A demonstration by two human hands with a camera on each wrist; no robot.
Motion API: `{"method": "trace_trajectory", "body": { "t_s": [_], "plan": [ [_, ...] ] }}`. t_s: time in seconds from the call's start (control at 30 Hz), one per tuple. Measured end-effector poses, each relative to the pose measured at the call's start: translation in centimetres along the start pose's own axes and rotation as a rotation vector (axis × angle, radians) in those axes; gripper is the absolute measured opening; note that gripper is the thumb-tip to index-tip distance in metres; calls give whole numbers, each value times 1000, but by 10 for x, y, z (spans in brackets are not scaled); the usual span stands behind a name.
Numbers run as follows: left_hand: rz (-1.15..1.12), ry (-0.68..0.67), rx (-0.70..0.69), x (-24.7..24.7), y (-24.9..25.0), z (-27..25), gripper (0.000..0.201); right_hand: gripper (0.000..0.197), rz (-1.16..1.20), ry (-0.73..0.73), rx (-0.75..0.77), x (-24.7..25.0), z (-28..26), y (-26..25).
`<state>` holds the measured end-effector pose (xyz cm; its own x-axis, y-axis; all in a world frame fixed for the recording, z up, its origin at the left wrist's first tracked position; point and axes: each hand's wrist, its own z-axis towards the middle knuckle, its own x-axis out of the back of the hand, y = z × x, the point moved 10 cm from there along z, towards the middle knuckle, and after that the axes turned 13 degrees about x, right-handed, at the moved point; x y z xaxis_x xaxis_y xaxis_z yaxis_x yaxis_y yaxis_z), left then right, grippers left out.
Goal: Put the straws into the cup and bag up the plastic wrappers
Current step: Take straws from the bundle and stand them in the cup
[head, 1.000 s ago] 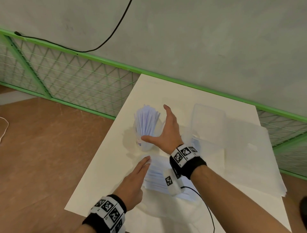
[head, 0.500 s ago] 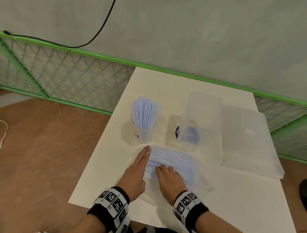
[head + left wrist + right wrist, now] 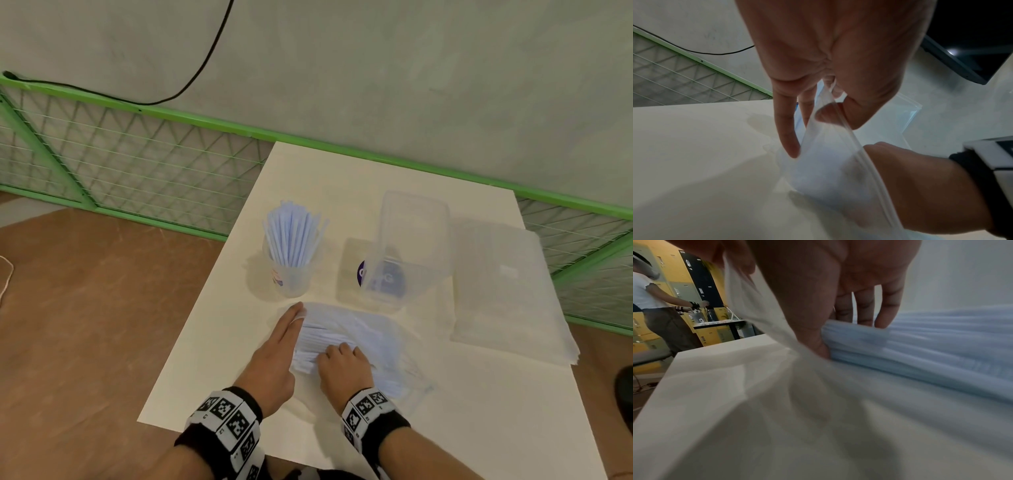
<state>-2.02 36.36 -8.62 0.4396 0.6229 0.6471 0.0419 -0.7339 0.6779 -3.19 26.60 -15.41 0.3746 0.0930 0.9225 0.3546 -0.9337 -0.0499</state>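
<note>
Two hands work at the near edge of the white surface (image 3: 212, 342), both at one clear zip bag (image 3: 376, 339) of pale blue straws lying flat. Leftmost, the left side of the surface is bare up to its edge, beyond which lies brown floor. Left hand (image 3: 274, 363): fingers extended along the bag's left, open end; the left wrist view shows thumb and fingers pinching the bag's rim (image 3: 840, 116), so this grip is clamped on the bag. Behind it stands the cup (image 3: 291, 277), upright, already holding a fan of blue straws (image 3: 293, 236), just apart from the bag's far edge. Right hand (image 3: 344, 366): reaching in at the bag's mouth, fingers curled over the loose straws (image 3: 900, 344), thumb under the bundle; grip closed on them. Further right, a clear lidded box (image 3: 407, 246) lies open near the cup, touching nothing but the surface. Rightmost, a stack of flat clear bags (image 3: 507, 291) overhangs the right edge. Open room remains along the near right corner.
</note>
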Motion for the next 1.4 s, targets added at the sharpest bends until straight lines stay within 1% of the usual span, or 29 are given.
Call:
{"method": "trace_trajectory", "body": {
  "t_s": [0.03, 0.1, 0.17, 0.27, 0.33, 0.4, 0.47, 0.53, 0.57, 0.6, 0.67, 0.8, 0.87, 0.9, 0.93, 0.97, 1.0, 1.03, 1.07, 1.1, 1.13, 1.17, 1.2, 1.27, 1.33, 1.4],
  "plan": [
    [2, 0, 0, 0, 0, 0, 101, 22, -2, -32, 17, 1, 0, -4],
    [4, -5, -5, 0, 1, 1, 101, 29, -53, -40, 48, -7, 3, -4],
    [5, -6, -16, -1, 1, 0, 101, 29, -53, -47, 39, -9, 4, -3],
    [0, -3, -17, -2, 1, 0, 101, 18, -42, -65, -2, -3, 1, -3],
    [-3, -1, -18, -1, 1, 1, 101, 32, 2, -34, -10, -10, 3, 0],
    [-3, 1, -26, -1, 3, 1, 100, 37, 23, 22, -39, -13, 5, 5],
    [-4, 0, -31, 0, 4, 1, 100, 33, -17, 13, -5, -9, 1, 0],
    [0, -1, -31, -1, 4, 1, 100, 22, -25, -16, 27, -4, -2, -3],
    [2, -2, -29, -2, 3, 1, 100, 24, -36, -27, 44, -7, -2, -3],
    [1, -2, -27, -2, 3, 2, 101, 27, -42, -6, 79, -7, -1, -3],
    [-2, -5, -29, -1, 1, 2, 101, 32, 7, 32, 93, -3, -5, -2],
    [-6, 1, -28, 2, -1, 4, 101, 39, 208, 95, 40, 4, -13, 13],
    [-11, 6, -29, 4, -1, 4, 100, 36, 289, 143, 19, 14, -20, 22],
    [-10, 8, -35, 4, 0, 4, 100, 31, 310, 186, 25, 23, -24, 25],
    [-8, 9, -44, 5, 1, 4, 101, 23, 349, 253, 37, 35, -28, 27],
    [-6, 10, -52, 5, 1, 4, 101, 15, 443, 341, 69, 47, -33, 28],
    [-5, 11, -57, 5, 1, 5, 101, 17, 569, 428, 103, 59, -39, 27],
    [-5, 13, -59, 5, 1, 6, 101, 27, 698, 501, 118, 69, -45, 28],
    [-5, 17, -58, 5, 0, 7, 100, 33, 851, 594, 103, 79, -52, 32],
    [-5, 21, -56, 5, 0, 8, 100, 33, 995, 690, 71, 86, -59, 37],
    [-3, 25, -56, 5, 0, 9, 100, 32, 1110, 753, 28, 89, -64, 42],
    [0, 27, -56, 5, 0, 10, 100, 32, 1187, 780, -11, 90, -68, 46],
    [4, 26, -56, 5, 0, 11, 100, 34, 1219, 782, -39, 86, -69, 49],
    [11, 24, -52, 4, 1, 12, 100, 36, 1167, 729, -113, 67, -68, 57],
    [10, 18, -47, 4, 3, 13, 99, 35, 1058, 624, -177, 46, -65, 64],
    [0, 10, -46, 4, 4, 12, 99, 31, 972, 525, -177, 33, -62, 66]
  ]
}}
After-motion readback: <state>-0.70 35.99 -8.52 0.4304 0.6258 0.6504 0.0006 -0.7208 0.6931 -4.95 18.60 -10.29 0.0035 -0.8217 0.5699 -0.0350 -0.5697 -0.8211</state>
